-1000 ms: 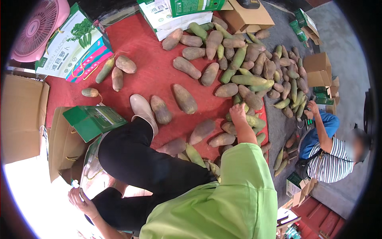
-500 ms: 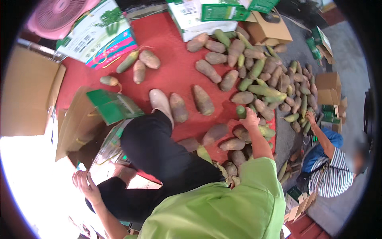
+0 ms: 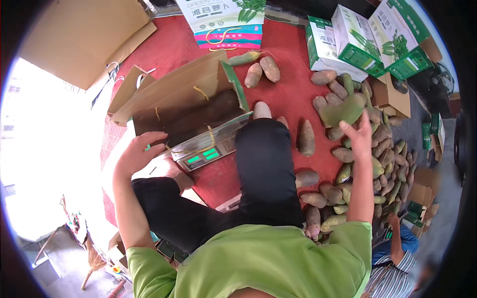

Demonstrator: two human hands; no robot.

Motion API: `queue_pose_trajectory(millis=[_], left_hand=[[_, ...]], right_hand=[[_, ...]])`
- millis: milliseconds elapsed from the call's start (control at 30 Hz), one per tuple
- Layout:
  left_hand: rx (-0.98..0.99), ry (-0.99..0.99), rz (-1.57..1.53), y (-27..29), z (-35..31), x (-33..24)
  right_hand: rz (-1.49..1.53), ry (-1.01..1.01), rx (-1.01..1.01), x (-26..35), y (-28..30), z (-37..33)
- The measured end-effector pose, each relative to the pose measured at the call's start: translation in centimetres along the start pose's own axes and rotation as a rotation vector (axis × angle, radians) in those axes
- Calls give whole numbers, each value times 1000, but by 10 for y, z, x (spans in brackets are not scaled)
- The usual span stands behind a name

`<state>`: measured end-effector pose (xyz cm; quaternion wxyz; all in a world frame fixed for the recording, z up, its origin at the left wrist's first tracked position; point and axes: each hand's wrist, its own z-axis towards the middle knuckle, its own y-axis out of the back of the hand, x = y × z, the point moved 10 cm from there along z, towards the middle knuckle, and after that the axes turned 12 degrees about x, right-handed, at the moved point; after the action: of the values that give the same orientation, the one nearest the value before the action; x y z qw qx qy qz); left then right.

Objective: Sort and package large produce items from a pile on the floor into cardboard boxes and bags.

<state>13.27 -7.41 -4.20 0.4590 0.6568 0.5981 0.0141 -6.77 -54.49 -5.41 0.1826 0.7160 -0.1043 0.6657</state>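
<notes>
A large green radish (image 3: 343,111) is in my right hand (image 3: 359,133), above the near side of the radish pile. My thumb shows under it; my other fingers are mostly hidden. My left hand (image 3: 141,151), a green ring on one finger, has its fingers spread at the near left corner of an open carton (image 3: 181,82). Whether the fingertips touch the carton is hard to tell. Dark, rounded shapes lie in the shaded inside. The carton sits on a scale (image 3: 202,158) with lit green displays.
Many brown and green radishes (image 3: 387,159) are heaped to the right on a red mat (image 3: 283,44). Single radishes lie near my knee. Printed cartons (image 3: 348,42) stand at the back right. A broom (image 3: 93,258) is at lower left, and another person's arm (image 3: 396,238) at lower right.
The view has swung left, bringing the carton and scale into sight. My right hand, earlier on the pile, now has a green radish raised. My left hand has come to the carton's near corner.
</notes>
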Motion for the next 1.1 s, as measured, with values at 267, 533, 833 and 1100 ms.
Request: queue_pose_trajectory(millis=[267, 533, 833, 1100], left_hand=[[-163, 192, 109, 7, -16, 25], [-370, 225, 254, 19, -41, 12], [-409, 227, 344, 19, -42, 5], [-426, 230, 367, 17, -42, 15]], right_hand=[[235, 258, 353, 154, -141, 50], [-336, 261, 838, 128, -320, 81], [-1246, 207, 1225, 5, -478, 79], [-933, 478, 997, 88, -471, 72]])
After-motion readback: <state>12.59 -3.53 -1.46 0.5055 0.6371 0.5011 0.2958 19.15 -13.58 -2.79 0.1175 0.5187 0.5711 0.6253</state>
